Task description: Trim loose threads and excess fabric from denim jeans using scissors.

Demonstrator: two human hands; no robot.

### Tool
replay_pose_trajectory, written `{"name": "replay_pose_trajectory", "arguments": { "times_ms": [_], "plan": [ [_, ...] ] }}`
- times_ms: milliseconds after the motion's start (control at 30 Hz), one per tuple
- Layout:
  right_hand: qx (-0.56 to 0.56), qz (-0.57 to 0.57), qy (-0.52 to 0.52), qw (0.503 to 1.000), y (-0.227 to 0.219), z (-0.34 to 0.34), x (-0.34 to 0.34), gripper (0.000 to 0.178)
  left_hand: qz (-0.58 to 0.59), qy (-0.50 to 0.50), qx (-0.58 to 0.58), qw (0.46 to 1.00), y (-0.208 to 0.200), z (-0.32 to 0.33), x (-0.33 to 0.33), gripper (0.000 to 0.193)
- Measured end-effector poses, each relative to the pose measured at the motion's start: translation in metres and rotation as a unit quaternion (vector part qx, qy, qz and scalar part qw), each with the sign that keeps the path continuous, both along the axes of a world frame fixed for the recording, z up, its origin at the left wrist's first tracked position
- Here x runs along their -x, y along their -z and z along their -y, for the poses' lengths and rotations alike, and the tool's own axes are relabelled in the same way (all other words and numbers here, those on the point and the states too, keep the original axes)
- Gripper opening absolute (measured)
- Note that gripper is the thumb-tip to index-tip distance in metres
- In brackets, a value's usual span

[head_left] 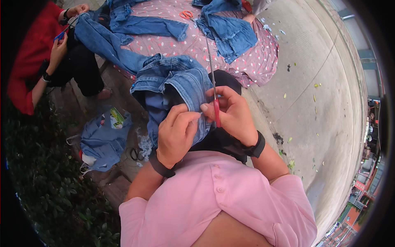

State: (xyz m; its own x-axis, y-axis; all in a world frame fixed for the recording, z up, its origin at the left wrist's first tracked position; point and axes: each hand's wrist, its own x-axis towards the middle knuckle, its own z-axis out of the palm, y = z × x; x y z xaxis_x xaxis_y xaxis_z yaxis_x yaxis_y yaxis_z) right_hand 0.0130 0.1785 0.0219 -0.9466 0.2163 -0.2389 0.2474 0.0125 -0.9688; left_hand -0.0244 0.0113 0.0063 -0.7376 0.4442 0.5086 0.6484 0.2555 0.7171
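Note:
A pair of blue jeans [191, 84] lies bunched across my lap, its waistband turned toward me. My left hand [177, 133] pinches the edge of the denim, thumb and forefinger together. Beside it, my right hand [236, 117] holds red-handled scissors [217, 109], seen edge-on with the long blades pointing away from me. The right thumb and fingertips also meet near the jeans' edge, close to the left fingers. Whether a loose thread is between the fingertips is too small to make out.
Ahead, a pink patterned cloth [164, 48] bears more jeans [234, 37] and orange-handled scissors [186, 15]. At the left, a person in red [35, 53] works on denim with a blue-handled tool [61, 35]. A denim bag [103, 142] and dark scissors [135, 154] lie on the ground.

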Motion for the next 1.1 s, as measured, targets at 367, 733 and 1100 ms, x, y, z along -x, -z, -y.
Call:
{"name": "replay_pose_trajectory", "arguments": {
  "times_ms": [367,733,1100],
  "plan": [
    [0.164,0.116,-0.01,0.98,-0.001,-0.004,-0.002,0.032,0.066,0.012,-0.03,0.997,0.006,-0.005,-0.004,0.027],
    [0.21,-0.022,0.114,0.971,0.006,0.027,-0.004,0.031,0.156,-0.051,-0.095,0.982,0.004,-0.002,-0.006,0.023],
    [0.182,-0.074,0.107,0.975,0.007,0.034,-0.003,0.03,0.09,-0.064,-0.005,0.994,-0.003,0.016,-0.004,0.006]
  ]
}}
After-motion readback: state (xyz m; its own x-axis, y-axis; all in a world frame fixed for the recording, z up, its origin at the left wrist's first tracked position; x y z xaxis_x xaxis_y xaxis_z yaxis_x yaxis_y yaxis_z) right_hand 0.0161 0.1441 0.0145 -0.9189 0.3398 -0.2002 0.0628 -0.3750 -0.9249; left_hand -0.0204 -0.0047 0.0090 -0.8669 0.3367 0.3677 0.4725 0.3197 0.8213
